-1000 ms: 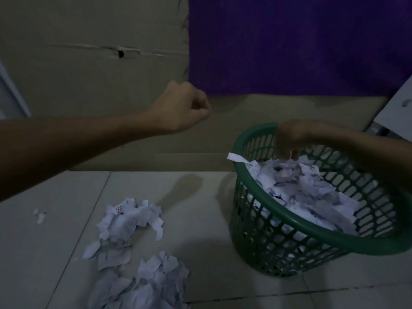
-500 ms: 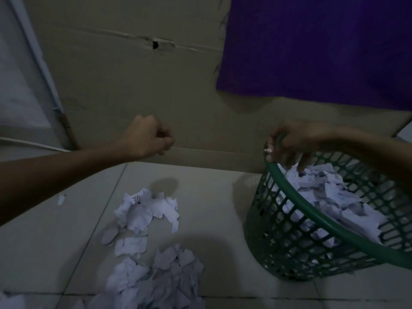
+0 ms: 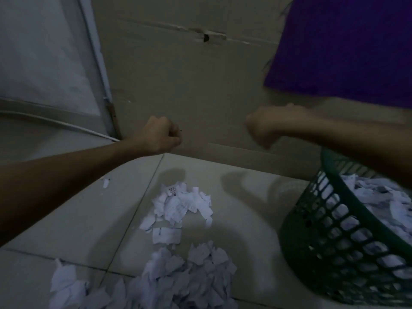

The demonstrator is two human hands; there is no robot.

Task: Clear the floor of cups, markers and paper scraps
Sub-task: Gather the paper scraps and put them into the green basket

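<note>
Nearest the camera, a big heap of torn paper scraps (image 3: 169, 279) lies on the tiled floor (image 3: 78, 219), to the left of the green plastic basket (image 3: 330, 248). A little farther from the camera, still left of the basket, sits a smaller pile of scraps (image 3: 178, 204), and one stray scrap (image 3: 105, 182) lies farther left again. The basket itself already holds a mound of scraps (image 3: 379, 197).

The scraps look feather-light, limp and loosely stacked, so they would probably scatter if flicked; scooping a handful from underneath the heap, or raking the pieces together with curled fingers, seems the surest hold.

Both hands hang in the air above the floor, well clear of the paper. The left hand (image 3: 159, 136) is curled into a loose fist beyond the smaller pile; whether it encloses any scrap cannot be told. The right hand (image 3: 265, 127), blurred, is also curled, just beyond and left of the basket's far rim, with nothing visible in it.

Behind them stands a cardboard sheet (image 3: 189, 85), with a purple cloth (image 3: 345, 45) hanging beyond the basket.
</note>
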